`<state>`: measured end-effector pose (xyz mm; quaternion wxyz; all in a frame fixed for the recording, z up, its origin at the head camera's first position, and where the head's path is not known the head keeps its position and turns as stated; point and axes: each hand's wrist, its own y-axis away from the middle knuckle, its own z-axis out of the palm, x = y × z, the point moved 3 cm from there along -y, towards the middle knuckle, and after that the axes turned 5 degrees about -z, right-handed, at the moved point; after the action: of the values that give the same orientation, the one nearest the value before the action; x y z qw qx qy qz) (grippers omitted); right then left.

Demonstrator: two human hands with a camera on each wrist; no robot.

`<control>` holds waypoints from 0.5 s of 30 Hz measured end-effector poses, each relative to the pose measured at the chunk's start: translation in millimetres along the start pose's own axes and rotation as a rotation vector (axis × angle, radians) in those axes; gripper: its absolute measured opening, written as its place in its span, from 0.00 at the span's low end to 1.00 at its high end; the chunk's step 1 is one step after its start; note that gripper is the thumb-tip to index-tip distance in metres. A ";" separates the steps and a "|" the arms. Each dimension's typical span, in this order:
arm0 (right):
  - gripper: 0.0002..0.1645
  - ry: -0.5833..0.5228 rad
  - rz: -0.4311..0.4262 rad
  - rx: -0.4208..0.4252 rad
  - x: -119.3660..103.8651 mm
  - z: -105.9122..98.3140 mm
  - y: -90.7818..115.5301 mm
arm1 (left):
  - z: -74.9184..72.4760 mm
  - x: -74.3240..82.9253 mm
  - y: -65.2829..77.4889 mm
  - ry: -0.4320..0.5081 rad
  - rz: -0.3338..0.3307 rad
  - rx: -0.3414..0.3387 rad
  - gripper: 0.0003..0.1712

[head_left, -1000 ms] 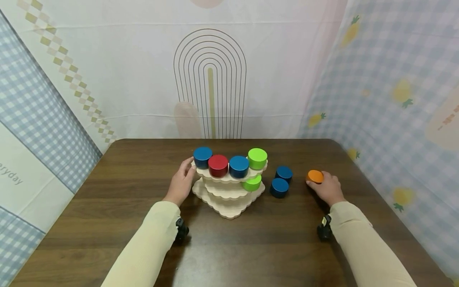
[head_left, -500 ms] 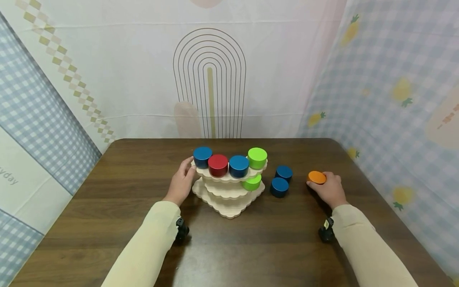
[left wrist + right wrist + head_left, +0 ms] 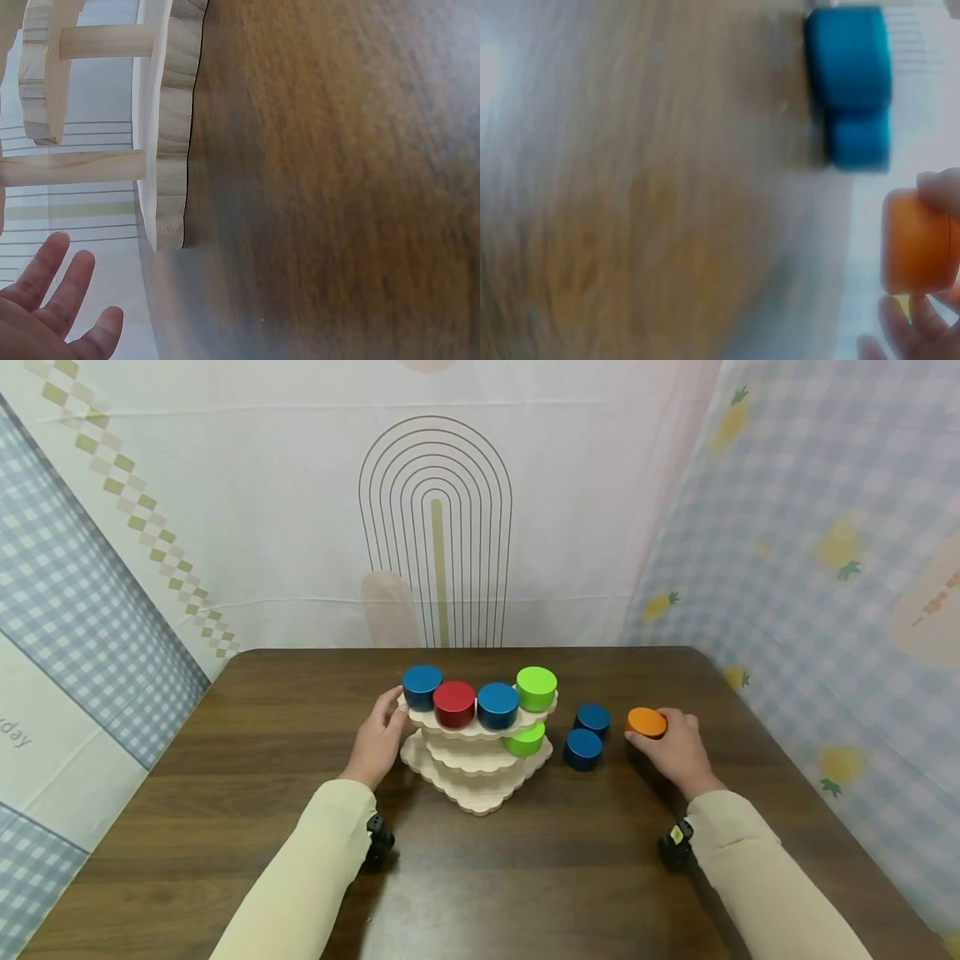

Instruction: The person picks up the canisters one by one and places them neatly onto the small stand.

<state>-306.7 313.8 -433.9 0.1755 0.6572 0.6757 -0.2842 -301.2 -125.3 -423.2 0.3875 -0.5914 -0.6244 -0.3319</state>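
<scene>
A tiered wooden stand (image 3: 474,795) with scalloped edges stands on the table. My left hand (image 3: 377,739) pinches the left edge of its top tier between thumb and forefinger; the other fingers (image 3: 75,281) spread loosely below in the left wrist view. Along the top tier sit a blue cylinder (image 3: 422,687), a red cylinder (image 3: 453,704), a second blue cylinder (image 3: 497,706) and a green cylinder (image 3: 536,688). Another green cylinder (image 3: 524,741) rests one tier down. My right hand (image 3: 678,750) grips an orange cylinder (image 3: 917,244), raised above the table at the right.
Two blue cylinders, one behind (image 3: 592,718) and one in front (image 3: 583,750), stand close together on the table between the stand and my right hand. The brown wooden table (image 3: 480,885) ends at a patterned cloth backdrop (image 3: 570,527). A checked cloth (image 3: 795,635) hangs at the right.
My right hand, holding the orange cylinder, first shifts slightly right, then moves left and a little up toward the two blue cylinders. My left hand stays at the stand.
</scene>
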 end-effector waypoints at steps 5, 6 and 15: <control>0.47 -0.034 -0.019 0.010 -16.5 -0.3 7.7 | 0.0 -0.1 0.2 0.002 -0.002 -0.003 0.29; 0.46 -0.041 -0.024 0.012 -19.6 0.0 9.4 | -0.1 -0.1 0.2 0.002 -0.001 -0.003 0.29; 0.44 -0.075 -0.073 0.010 -43.3 6.0 24.2 | 0.2 -0.7 -0.9 0.007 -0.006 -0.001 0.29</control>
<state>-280.4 275.4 -415.8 0.1870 0.6219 0.6908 -0.3180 -302.1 -125.6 -423.9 0.3884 -0.5887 -0.6245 -0.3355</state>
